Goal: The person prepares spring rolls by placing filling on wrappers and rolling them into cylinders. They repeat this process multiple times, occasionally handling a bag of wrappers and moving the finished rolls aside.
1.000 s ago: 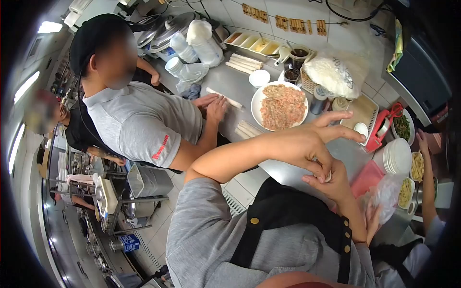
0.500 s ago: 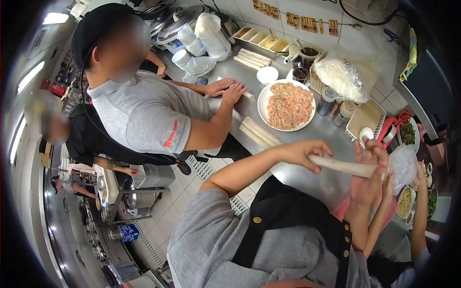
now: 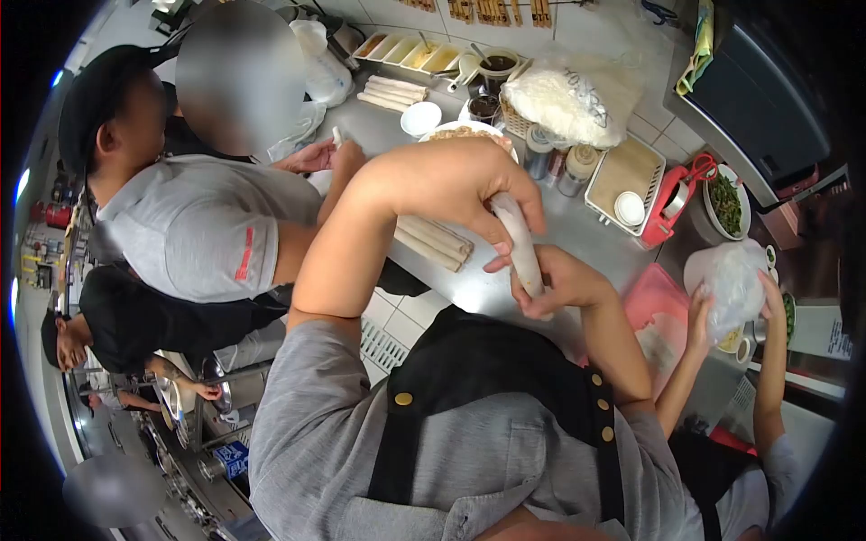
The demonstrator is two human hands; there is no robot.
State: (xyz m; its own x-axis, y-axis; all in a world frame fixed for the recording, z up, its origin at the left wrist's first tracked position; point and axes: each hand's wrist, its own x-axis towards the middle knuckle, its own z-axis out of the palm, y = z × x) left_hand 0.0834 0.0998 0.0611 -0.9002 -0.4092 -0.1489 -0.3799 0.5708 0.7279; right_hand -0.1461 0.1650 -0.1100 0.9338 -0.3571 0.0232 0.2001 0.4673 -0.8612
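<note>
A long white filled roll (image 3: 515,236) is held tilted between my two hands, above the steel counter's front edge. My left hand (image 3: 469,185) bends over from above, its thumb and fingers closed around the upper end. The lower end rests in my right hand (image 3: 559,281), whose fingers wrap round it. Several similar rolls (image 3: 433,242) lie side by side on the counter, left of my hands and partly behind my left forearm. Beyond my left hand, a white plate of minced filling (image 3: 465,132) is mostly hidden by it.
On the right are a pink tray (image 3: 651,293), a co-worker's hands on a plastic bag (image 3: 729,284), a red tape dispenser (image 3: 669,209) and a white basket (image 3: 622,185). Seasoning bottles (image 3: 577,169) stand behind. Another person on the left handles a roll; more rolls (image 3: 391,93) lie farther back.
My hands and the roll have moved left relative to the counter. The roll has swung from nearly level to steeply tilted. The view has shifted, and my left hand now covers much of the plate.
</note>
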